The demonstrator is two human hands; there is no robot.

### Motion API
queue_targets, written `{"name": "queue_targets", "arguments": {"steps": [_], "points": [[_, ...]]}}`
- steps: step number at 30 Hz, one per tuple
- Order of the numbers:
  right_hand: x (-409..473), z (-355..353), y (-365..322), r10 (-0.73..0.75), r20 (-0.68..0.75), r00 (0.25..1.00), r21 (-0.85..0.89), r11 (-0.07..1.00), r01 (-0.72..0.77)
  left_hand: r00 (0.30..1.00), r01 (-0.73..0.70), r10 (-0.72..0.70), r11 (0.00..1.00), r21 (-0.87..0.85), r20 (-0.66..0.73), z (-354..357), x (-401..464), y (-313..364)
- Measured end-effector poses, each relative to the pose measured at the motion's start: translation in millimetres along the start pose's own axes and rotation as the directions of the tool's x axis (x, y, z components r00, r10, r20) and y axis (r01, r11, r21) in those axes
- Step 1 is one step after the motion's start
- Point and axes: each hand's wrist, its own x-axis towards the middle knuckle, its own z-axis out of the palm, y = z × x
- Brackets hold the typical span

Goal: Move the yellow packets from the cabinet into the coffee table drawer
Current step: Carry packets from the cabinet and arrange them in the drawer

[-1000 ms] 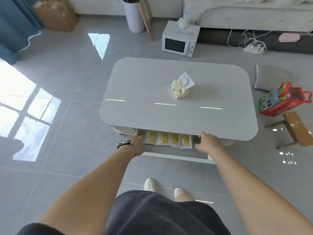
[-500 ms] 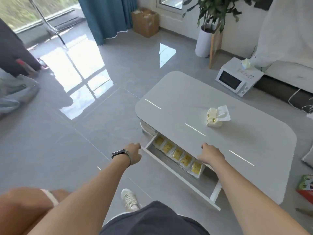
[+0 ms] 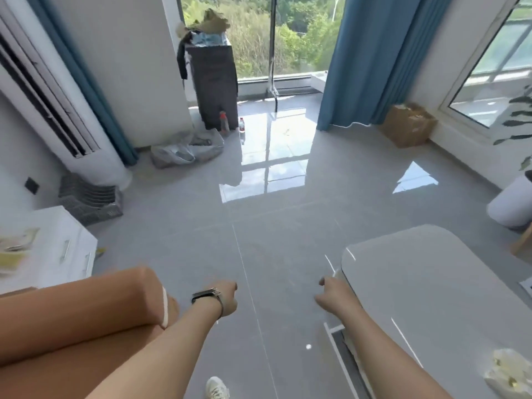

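- Since half a second ago the view has swung left, away from the coffee-table desk (image 3: 431, 283) toward the window and the white cabinet (image 3: 66, 249) at the left edge.
- Both hands have come off the drawer (image 3: 335, 338): the left hand (image 3: 227, 298), with a watch at the wrist, hangs over bare floor, and the right hand (image 3: 331, 295) sits just beside the desk's corner.
- Fingers of both hands look loosely curled, and neither holds anything.
- Five yellow packets lay in a row in the drawer then; now only a sliver of the open drawer shows under the desk edge, with no packet visible.
- Blurred yellow packets (image 3: 13, 254) lie on the cabinet top; at least two, the count unclear.
- My judgement: one batch is delivered and the person is turning to fetch more.
- One tissue pack (image 3: 509, 370) sits on the desk; two bottles (image 3: 241, 125) stand by the window.
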Motion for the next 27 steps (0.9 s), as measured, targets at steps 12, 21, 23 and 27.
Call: {"name": "queue_targets", "arguments": {"steps": [12, 21, 23, 27], "points": [[123.0, -4.8, -318.6, -0.242, 0.153, 0.958, -0.06, 0.966, 0.253, 0.961, 0.247, -0.271, 0.932, -0.267, -0.054, -102.0, 85.3, -234.2], [289.4, -41.4, -492.3, -0.434, 0.208, 0.877, -0.277, 0.834, 0.478, 0.874, 0.406, -0.484, 0.778, -0.479, -0.046, -186.4, 185.6, -346.4], [327.4, -46.4, -530.9, -0.479, 0.252, 0.841, -0.321, 0.779, 0.539, 0.843, 0.451, -0.537, 0.73, -0.513, -0.023, -201.0, 203.0, -361.8], [382.8, -50.5, -616.3, -0.534, 0.357, 0.766, -0.434, 0.632, 0.642, 0.778, 0.537, -0.625, 0.612, -0.58, 0.061, -225.6, 220.5, -393.6]]}}
